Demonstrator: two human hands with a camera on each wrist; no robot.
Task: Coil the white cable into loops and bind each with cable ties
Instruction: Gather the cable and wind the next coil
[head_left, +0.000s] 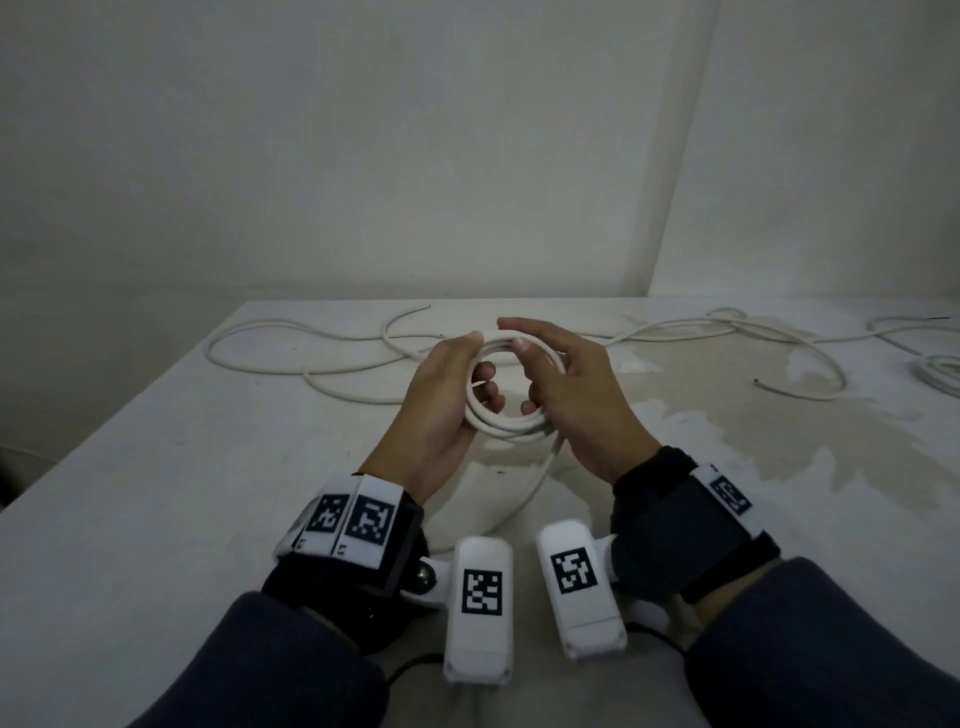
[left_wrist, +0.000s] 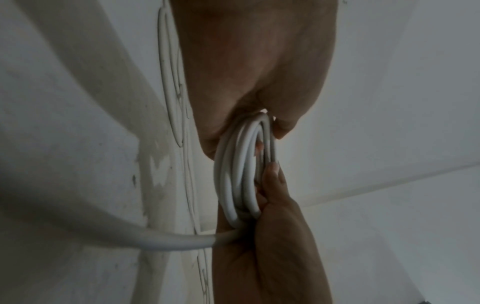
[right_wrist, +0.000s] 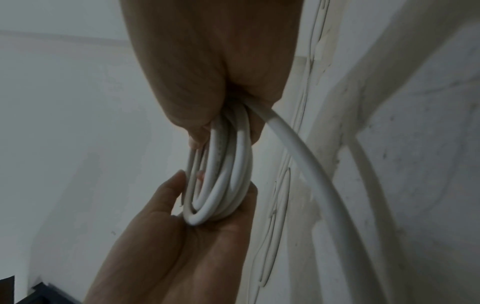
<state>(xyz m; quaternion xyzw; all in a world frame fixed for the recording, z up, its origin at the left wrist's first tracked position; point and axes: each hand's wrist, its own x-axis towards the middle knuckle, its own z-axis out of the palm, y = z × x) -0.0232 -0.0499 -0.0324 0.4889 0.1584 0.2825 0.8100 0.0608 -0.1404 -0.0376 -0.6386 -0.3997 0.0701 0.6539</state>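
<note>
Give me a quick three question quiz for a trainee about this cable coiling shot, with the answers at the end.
1. True or false: both hands hold the coil above the table.
2. Which hand has the loose tail of cable running out of it? A. left hand B. right hand
3. Fill in: more loose cable lies on the ____ behind the hands.

Key: 1 true; 2 B; 3 table. No cable tie can be seen on the coil.

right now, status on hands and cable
Both hands, left hand and right hand, grip the coil. No tie visible. Free tail trails to table.
</note>
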